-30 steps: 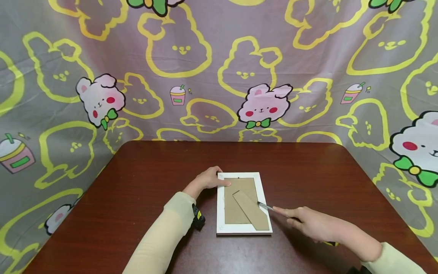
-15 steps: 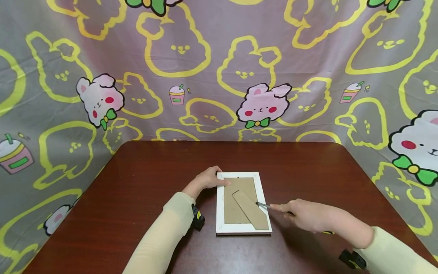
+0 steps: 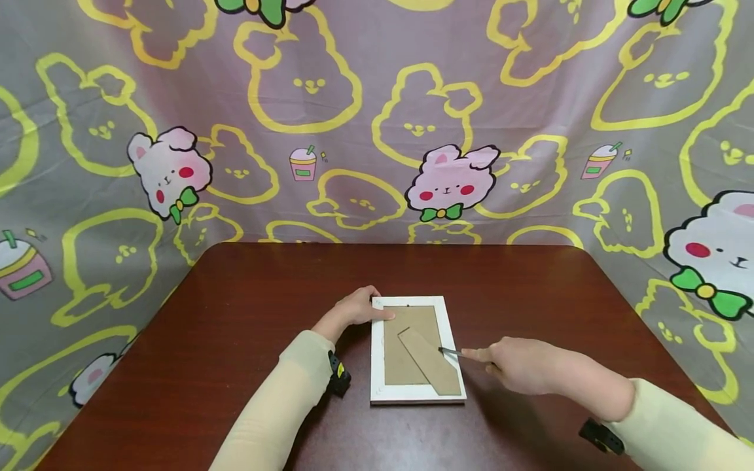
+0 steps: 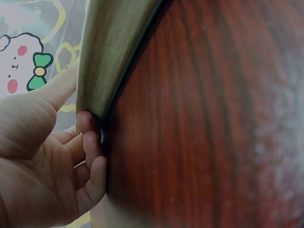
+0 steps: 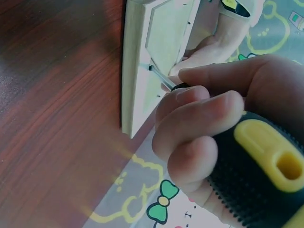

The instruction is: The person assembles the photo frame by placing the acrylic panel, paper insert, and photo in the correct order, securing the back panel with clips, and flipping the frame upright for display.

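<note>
Picture frame (image 3: pixel 406 392), white-rimmed: laid face down at the near middle of the table (image 3: pixel 235 327). Brown backing board (image 3: pixel 400 366) set within the rim; slanted stand (image 3: pixel 432 366) fixed over it, its lower end reaching the near right corner. Frame's far left corner gripped by the left hand (image 3: pixel 356 307), thumb laid on top, fingers bent against the side. Screwdriver (image 5: pixel 261 156), black and yellow handle: held in the curled right hand (image 3: pixel 524 366), its tip placed at the board's right edge; contact cannot be told. Rabbit-printed cloth (image 3: pixel 347 59): hung behind the table.
</note>
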Available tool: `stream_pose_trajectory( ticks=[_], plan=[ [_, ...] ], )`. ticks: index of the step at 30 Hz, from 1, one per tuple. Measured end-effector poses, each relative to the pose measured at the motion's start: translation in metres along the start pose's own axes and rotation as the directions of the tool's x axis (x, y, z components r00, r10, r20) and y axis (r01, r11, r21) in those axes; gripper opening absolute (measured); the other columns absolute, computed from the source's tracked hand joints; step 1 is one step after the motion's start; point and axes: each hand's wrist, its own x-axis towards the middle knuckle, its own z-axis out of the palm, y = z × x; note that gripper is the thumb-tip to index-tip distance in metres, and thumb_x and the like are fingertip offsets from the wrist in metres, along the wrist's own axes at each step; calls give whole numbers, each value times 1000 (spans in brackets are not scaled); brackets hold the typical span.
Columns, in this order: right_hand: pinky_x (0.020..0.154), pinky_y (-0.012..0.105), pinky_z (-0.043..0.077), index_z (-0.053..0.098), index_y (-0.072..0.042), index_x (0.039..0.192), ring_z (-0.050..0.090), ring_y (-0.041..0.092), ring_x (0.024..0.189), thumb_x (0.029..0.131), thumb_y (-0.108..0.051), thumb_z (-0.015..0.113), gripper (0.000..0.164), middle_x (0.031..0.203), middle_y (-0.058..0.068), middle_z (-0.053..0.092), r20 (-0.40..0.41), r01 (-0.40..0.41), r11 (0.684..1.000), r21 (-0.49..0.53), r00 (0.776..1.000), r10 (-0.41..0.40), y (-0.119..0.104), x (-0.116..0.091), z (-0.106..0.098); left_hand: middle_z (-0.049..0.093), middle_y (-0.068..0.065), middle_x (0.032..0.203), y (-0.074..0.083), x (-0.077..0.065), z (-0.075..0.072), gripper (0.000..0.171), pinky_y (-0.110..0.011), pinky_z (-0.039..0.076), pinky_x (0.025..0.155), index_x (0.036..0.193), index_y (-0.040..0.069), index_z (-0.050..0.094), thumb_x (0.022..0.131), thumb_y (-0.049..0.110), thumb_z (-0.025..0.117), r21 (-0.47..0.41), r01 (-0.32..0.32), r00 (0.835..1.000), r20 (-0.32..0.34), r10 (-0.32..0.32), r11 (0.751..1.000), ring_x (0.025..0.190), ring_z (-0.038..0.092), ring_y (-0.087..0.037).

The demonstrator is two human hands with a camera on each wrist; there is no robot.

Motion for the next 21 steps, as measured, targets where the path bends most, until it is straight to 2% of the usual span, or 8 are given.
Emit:
stream_pose_trajectory(
  ticks=[5, 7, 9, 12, 14, 16, 21],
  plan=[
    [46, 23, 29, 54, -20, 141, 25, 5, 44, 96, -9, 58, 47, 51, -12, 32, 1, 55, 998, 44, 998, -55, 12, 0, -1, 57, -5, 109, -1, 2, -2, 56, -40, 42, 83, 114, 11, 57, 80, 50, 76, 1, -11, 1000, 1, 11, 1000, 94, 53, -22],
    [48, 23, 32, 53, -21, 141, 26, 5, 45, 96, -11, 58, 47, 56, -11, 38, 5, 60, 996, 72, 998, -60, 17, -1, -2, 58, -5, 110, 0, 1, -2, 56, -40, 43, 82, 114, 11, 57, 80, 51, 76, 1, -16, 1000, 6, 16, 1000, 95, 54, -22],
    [53, 24, 36, 52, -21, 142, 31, 4, 49, 96, -13, 59, 47, 69, -10, 54, -12, 62, 995, 74, 998, -62, 20, -1, -4, 58, -5, 112, 0, 1, -3, 57, -40, 43, 82, 115, 11, 57, 80, 51, 76, -5, -19, 1000, 11, 19, 1000, 96, 54, -23],
    [57, 27, 39, 49, -21, 144, 34, 5, 53, 97, -14, 59, 48, 77, -7, 58, -57, 63, 996, 67, 997, -59, 24, 1, -9, 57, -6, 115, 1, 0, -4, 58, -41, 43, 83, 117, 11, 57, 80, 51, 76, -4, -20, 1000, 15, 20, 1000, 97, 54, -23],
    [57, 27, 38, 47, -21, 146, 34, 4, 54, 98, -15, 58, 49, 70, -8, 56, -95, 62, 997, 47, 994, -57, 26, 5, -12, 57, -6, 115, 1, 0, -5, 58, -41, 43, 83, 117, 11, 56, 80, 51, 76, -2, -18, 1000, 15, 18, 1000, 97, 54, -23],
    [54, 27, 37, 45, -22, 147, 31, 5, 50, 99, -16, 58, 51, 58, -10, 42, -130, 60, 998, 20, 990, -57, 28, 9, -14, 57, -5, 114, 0, 1, -5, 58, -40, 43, 83, 117, 11, 56, 80, 51, 75, 6, -18, 1000, 13, 18, 1000, 97, 54, -22],
    [54, 28, 36, 43, -22, 147, 33, 5, 50, 99, -15, 57, 51, 54, -12, 37, -199, 58, 997, -49, 978, -67, 37, 24, -12, 57, -5, 117, -1, 1, -4, 57, -41, 43, 85, 118, 12, 56, 81, 52, 74, 14, -10, 1000, 19, 9, 1000, 100, 54, -23]
  ],
)
